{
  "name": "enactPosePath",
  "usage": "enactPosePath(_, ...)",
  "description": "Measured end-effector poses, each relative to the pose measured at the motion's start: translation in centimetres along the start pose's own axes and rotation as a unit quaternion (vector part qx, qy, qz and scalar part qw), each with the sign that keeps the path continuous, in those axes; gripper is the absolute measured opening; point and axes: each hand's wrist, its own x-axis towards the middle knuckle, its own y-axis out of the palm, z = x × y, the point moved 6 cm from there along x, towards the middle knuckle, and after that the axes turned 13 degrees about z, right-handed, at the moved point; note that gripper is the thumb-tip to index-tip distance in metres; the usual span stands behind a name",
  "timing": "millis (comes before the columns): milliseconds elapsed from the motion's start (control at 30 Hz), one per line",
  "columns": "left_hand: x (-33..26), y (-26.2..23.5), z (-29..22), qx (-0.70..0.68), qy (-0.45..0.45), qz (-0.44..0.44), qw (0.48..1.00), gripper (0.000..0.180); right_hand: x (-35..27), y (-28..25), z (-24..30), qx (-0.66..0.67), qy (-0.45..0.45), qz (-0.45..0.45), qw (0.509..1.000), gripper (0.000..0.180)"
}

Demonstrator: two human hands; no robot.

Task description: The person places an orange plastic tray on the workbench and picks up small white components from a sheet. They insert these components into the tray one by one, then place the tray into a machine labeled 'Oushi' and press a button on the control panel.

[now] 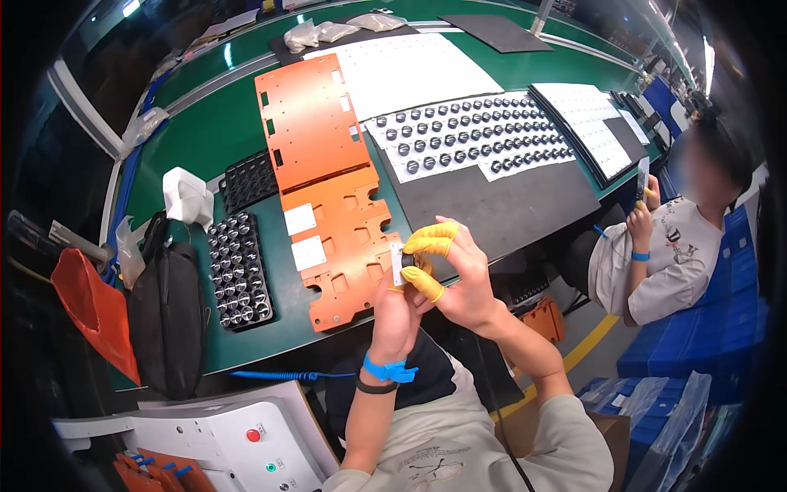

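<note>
Left hand (pixel 395 305) and right hand (pixel 459 275) together pinch a small white part (pixel 398 261) with a dark round piece, held above the near edge of the green surface (pixel 205 139), just beside the orange plate (pixel 328 180). Yellow cots (pixel 428 238) cover the right fingertips. A black tray (pixel 238 271) of parts lies left.

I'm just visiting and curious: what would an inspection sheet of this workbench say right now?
Surface: green bench, crowded.
Job's things: small white part held at chest height; orange plates; black tray of round parts.
Clutter: black bag, plastic bags.
Grippers: left hand and right hand both grip the part; yellow finger cots.
Cables: blue coiled cord from wrist strap.
Surroundings: seated co-worker, blue bins.
</note>
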Motion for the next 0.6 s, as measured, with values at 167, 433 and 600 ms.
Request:
enactPosePath(167,0.0,-2.5,-1.0,0.436,0.052,-0.036,0.898,0.019,-0.1,-1.7,-2.4,0.061,0.052,-0.001,0.997,0.023)
enactPosePath(433,-0.2,-3.3,-6.2,0.631,0.124,-0.1,0.759,0.019,0.1,-7.2,-16.0,-0.255,0.127,-0.022,0.958,0.039)
enactPosePath(600,-0.7,-1.5,-6.2,0.632,0.172,-0.1,0.749,0.021,0.0,-7.2,-18.5,-0.37,0.099,0.015,0.924,0.033)
